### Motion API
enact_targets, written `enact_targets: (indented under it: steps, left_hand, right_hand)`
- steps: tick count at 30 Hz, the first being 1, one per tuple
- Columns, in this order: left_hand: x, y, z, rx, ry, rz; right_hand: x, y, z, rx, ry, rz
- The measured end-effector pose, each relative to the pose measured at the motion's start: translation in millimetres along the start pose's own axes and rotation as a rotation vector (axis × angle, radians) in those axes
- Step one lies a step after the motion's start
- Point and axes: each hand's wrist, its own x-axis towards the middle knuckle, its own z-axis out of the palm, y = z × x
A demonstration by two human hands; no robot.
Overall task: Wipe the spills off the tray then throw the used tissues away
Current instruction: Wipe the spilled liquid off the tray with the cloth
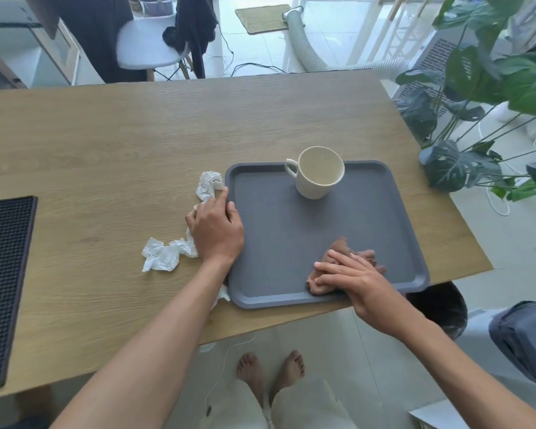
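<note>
A grey tray [291,230] lies on the wooden table, with a cream mug [317,174] standing upright near its far edge. My right hand [350,278] presses flat on a brown-stained tissue [341,253] at the tray's near right part, fingers straight. My left hand [215,229] rests at the tray's left rim, thumb side touching the rim, fingers lying on crumpled white tissues [164,253] that trail along the table. More white tissue [209,184] bunches by the tray's far left corner.
A black ribbed mat [3,283] lies at the table's left edge. A dark bin [440,308] sits on the floor under the table's near right corner. A leafy plant [492,97] stands to the right, a white chair [149,48] beyond the table.
</note>
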Motion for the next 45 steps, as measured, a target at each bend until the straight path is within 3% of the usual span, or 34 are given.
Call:
enact_targets:
  steps: [10,14,20,23,28,45]
  left_hand:
    - [1,1,0,-0.028,0.004,0.002]
    - [1,-4,1,-0.009,-0.008,0.012]
    - [1,-3,4,0.003,-0.011,0.031]
    - [0,0,1,0.001,-0.006,0.031]
    - [0,2,2,0.068,-0.022,0.063]
    - [2,4,1,0.015,-0.044,0.06]
  right_hand:
    - [51,-76,62,-0.006,0.043,-0.05]
    - [19,-39,38,-0.069,0.039,-0.073]
    - [-47,39,-25,-0.036,0.094,0.251]
    - [-51,42,-30,-0.028,0.128,0.33]
    - [-29,26,-12,0.039,0.238,0.366]
    - [128,93,-37,-0.052,0.428,0.415]
